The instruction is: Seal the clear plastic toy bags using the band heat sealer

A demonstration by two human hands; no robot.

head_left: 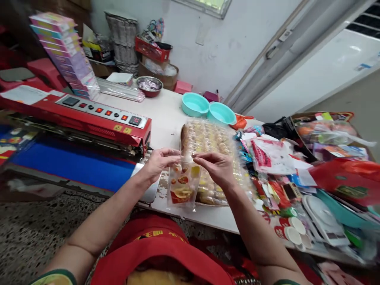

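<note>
Between hands [160,163] [219,168], pouch [182,188] (contents unclear)

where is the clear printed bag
Head view, below centre: the bag hangs from the left hand and right hand, by the left side of the packs.

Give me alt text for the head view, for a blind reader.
A person's left hand and right hand pinch the top of a clear printed bag near plastic-wrapped goods on a white table. A red band sealer with a blue conveyor belt stands left.
</note>
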